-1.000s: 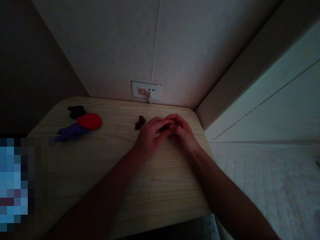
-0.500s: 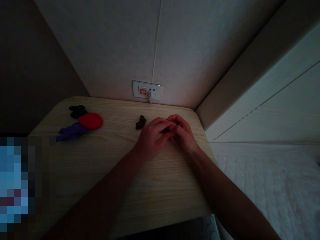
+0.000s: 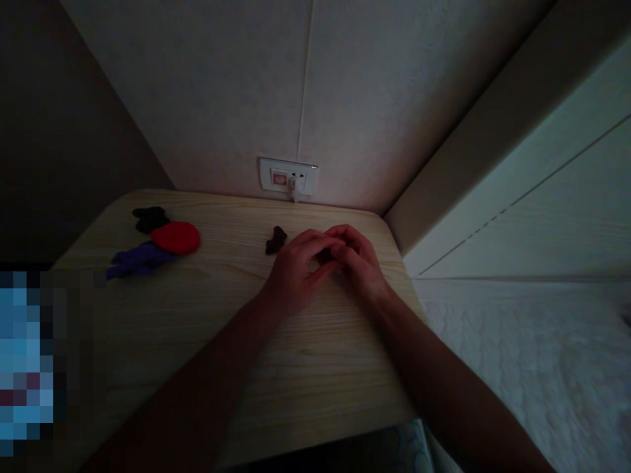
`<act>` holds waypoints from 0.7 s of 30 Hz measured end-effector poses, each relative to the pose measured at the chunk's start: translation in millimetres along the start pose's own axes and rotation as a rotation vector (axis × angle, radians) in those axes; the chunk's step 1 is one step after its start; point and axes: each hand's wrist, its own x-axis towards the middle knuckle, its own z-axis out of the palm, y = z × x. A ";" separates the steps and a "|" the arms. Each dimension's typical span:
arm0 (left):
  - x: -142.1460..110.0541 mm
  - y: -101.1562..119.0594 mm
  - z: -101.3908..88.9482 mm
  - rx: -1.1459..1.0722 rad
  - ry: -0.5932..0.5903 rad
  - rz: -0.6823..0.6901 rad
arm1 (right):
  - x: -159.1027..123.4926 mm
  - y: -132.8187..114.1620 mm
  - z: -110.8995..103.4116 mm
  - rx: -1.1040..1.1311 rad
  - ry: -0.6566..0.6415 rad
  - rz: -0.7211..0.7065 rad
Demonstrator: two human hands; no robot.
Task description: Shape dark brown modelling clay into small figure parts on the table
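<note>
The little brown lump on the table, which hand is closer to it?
Left. The left hand is just to the right of the little brown lump; the right hand is farther right, beyond the left one's fingers.

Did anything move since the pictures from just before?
Nothing I can clearly see. The left hand and right hand are still together over the table; I can't tell what's between them. The small dark brown piece, red piece, purple piece and black piece stayed put.
</note>
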 end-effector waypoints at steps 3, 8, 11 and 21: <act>-0.4 -1.9 0.4 -0.102 0.003 -0.057 | 0.6 -2.3 -0.5 -0.019 -0.016 -0.035; -1.5 -4.5 1.3 -0.251 0.016 -0.123 | -4.6 -7.8 3.9 -0.281 0.071 -0.164; -2.4 -6.1 4.2 -0.367 0.043 -0.190 | -10.4 -10.8 7.0 -0.450 0.123 -0.306; -4.2 -9.3 7.1 -0.378 0.133 -0.277 | -12.3 -10.7 7.8 -0.489 0.112 -0.374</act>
